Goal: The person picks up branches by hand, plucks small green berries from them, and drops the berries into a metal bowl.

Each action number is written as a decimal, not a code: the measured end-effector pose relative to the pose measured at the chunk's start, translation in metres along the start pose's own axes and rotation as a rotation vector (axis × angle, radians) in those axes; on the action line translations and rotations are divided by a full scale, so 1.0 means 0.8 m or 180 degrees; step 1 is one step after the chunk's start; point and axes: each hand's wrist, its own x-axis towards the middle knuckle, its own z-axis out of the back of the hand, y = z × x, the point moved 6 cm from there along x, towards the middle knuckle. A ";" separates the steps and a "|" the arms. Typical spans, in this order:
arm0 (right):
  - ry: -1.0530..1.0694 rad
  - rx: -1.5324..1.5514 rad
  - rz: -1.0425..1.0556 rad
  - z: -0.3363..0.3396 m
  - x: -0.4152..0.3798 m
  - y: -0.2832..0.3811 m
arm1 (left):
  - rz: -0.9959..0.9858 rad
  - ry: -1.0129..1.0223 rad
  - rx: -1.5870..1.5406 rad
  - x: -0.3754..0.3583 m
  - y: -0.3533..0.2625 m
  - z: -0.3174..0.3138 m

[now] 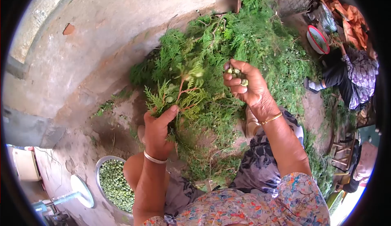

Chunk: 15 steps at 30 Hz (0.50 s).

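My left hand [159, 127] is closed around the stem of a leafy green conifer sprig [182, 89], which points up and away from me. My right hand [243, 81], raised to the right of the sprig, has its fingers curled around several small pale-green seed cones [235, 72]. The two hands are apart. Beneath and beyond them spreads a large heap of cut conifer branches [260, 42]. At my left side a round metal basin [97, 173] on the ground holds many more of the green cones.
A plaster wall [122, 18] rises on the left and ahead. A white round-based stand [82, 191] is beside the basin. On the right sits a person in a patterned top [362, 75], near a red-rimmed bowl [318, 39]; another person and a wooden stool [343, 156] are lower right.
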 end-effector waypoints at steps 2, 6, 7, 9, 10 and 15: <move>-0.0238 -0.0217 -0.0035 0.003 -0.001 -0.010 | 0.0090 0.0095 -0.0132 0.001 -0.001 -0.001; -0.0452 -0.0595 -0.0148 0.012 -0.001 -0.035 | 0.0200 0.0398 -0.0142 -0.004 -0.001 -0.014; -0.0479 -0.0733 -0.0181 0.011 -0.002 -0.039 | 0.0167 0.0428 -0.0118 -0.005 -0.001 -0.016; -0.0442 -0.0823 -0.0237 0.008 -0.002 -0.045 | 0.0133 0.0446 -0.0095 -0.006 -0.003 -0.017; -0.0406 -0.0920 -0.0286 0.006 -0.003 -0.047 | 0.0194 0.0533 -0.0085 -0.006 -0.003 -0.019; -0.0113 -0.1271 0.0086 -0.016 -0.009 -0.029 | 0.0234 0.0667 -0.0124 -0.004 -0.002 -0.022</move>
